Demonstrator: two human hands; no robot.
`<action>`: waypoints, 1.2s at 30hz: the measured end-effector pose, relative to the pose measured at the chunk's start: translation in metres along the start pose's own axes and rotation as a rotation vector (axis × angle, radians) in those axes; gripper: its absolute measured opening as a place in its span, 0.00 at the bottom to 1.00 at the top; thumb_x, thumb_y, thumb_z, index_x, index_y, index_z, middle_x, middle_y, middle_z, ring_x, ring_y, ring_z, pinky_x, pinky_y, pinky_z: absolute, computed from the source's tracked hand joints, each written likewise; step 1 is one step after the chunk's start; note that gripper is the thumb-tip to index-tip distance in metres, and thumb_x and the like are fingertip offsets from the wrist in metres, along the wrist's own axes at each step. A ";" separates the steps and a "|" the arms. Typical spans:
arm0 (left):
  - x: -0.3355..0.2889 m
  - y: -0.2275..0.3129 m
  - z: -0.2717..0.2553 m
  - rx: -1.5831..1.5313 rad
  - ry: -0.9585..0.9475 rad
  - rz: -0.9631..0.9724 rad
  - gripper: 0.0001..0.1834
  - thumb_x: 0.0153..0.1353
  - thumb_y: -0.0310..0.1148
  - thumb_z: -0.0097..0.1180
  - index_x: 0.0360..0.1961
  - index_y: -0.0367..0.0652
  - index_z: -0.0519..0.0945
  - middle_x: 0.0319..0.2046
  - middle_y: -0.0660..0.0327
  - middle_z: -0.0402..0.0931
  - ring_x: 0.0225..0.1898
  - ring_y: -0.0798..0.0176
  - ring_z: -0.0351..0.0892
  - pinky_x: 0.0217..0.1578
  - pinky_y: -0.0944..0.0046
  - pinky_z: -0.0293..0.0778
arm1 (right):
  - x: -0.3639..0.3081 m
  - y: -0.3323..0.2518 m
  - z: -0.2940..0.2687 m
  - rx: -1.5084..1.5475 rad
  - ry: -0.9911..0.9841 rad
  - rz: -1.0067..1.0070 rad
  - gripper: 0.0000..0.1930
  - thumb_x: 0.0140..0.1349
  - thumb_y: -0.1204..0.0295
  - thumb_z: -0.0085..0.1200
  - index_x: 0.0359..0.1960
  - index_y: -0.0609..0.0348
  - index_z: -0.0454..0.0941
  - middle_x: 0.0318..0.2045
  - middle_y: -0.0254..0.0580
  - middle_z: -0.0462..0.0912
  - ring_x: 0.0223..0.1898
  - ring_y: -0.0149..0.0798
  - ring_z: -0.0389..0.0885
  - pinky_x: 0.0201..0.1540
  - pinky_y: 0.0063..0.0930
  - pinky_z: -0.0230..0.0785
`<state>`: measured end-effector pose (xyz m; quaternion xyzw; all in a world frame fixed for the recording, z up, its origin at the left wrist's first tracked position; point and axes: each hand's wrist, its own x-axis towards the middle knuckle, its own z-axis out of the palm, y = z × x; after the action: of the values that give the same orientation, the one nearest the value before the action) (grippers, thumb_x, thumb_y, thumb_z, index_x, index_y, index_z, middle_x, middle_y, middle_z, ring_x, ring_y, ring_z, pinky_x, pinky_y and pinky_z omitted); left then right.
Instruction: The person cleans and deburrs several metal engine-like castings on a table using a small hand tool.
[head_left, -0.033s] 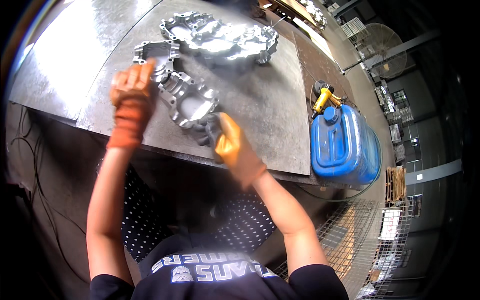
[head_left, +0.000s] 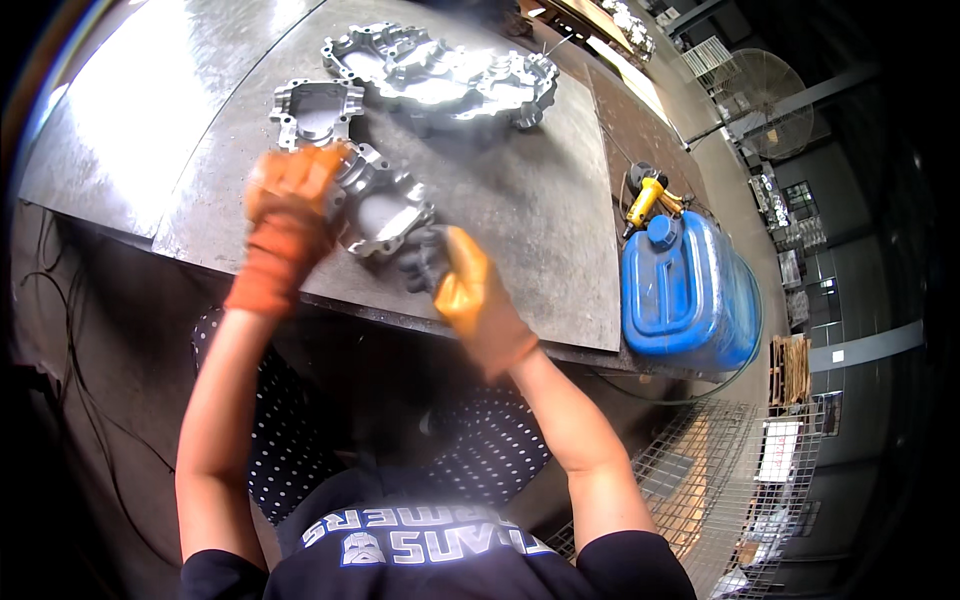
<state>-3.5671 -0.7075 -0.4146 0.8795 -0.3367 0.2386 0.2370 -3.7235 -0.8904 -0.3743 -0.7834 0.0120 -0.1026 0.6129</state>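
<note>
A silver metal casting [head_left: 385, 213] with a scalloped rim and a rounded opening lies near the table's front edge. My left hand [head_left: 290, 190], in an orange glove, is closed over its left rim, slightly smeared by motion. At the casting's lower right is my right hand [head_left: 465, 275], in a yellow-orange glove. Its fingers are curled round something dark grey [head_left: 425, 258], whose kind I cannot make out. Just beyond my left hand rests a second casting [head_left: 318, 103] with a squarish opening; my glove hides part of its near side.
Several more castings [head_left: 440, 75] stand in a shiny row farther back on the metal table [head_left: 530, 220]. At the right edge are a blue jerrycan [head_left: 680, 290] and a yellow power tool [head_left: 648, 200]. A wire cage [head_left: 690, 460] stands lower right; cables [head_left: 90, 400] hang at left.
My left hand has moved right and nearer, from beside the squarish casting to the near casting's left rim. The near casting has shifted slightly. My right hand has barely moved.
</note>
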 end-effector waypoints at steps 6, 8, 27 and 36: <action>-0.036 0.018 0.013 -0.255 -0.111 0.206 0.23 0.39 0.42 0.74 0.39 0.51 0.84 0.47 0.63 0.78 0.65 0.45 0.69 0.67 0.42 0.62 | 0.006 0.018 -0.042 -0.826 0.165 -0.089 0.04 0.63 0.74 0.54 0.38 0.59 0.78 0.28 0.45 0.85 0.30 0.44 0.84 0.34 0.37 0.74; -0.043 0.012 0.015 -0.328 -0.082 0.211 0.19 0.39 0.41 0.73 0.35 0.51 0.83 0.44 0.63 0.79 0.65 0.41 0.69 0.64 0.40 0.65 | 0.022 0.001 -0.048 -1.315 0.026 -0.195 0.09 0.63 0.62 0.57 0.37 0.52 0.77 0.32 0.40 0.86 0.36 0.50 0.86 0.36 0.44 0.74; -0.066 0.080 0.015 -0.125 -0.142 -0.060 0.17 0.54 0.45 0.66 0.39 0.48 0.79 0.35 0.60 0.77 0.41 0.52 0.78 0.47 0.49 0.69 | 0.048 0.027 -0.015 -1.812 -0.140 -0.337 0.07 0.60 0.66 0.53 0.38 0.48 0.79 0.29 0.37 0.84 0.30 0.39 0.86 0.35 0.36 0.72; -0.065 0.082 0.016 -0.119 -0.106 -0.092 0.14 0.53 0.46 0.66 0.34 0.50 0.80 0.33 0.61 0.77 0.39 0.53 0.78 0.45 0.50 0.70 | 0.041 0.023 -0.008 -1.841 -0.118 -0.212 0.07 0.61 0.64 0.53 0.38 0.48 0.79 0.29 0.36 0.84 0.31 0.38 0.86 0.36 0.36 0.72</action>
<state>-3.6641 -0.7400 -0.4436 0.8899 -0.3217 0.1601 0.2811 -3.6825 -0.9097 -0.3885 -0.9622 -0.0141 -0.0678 -0.2634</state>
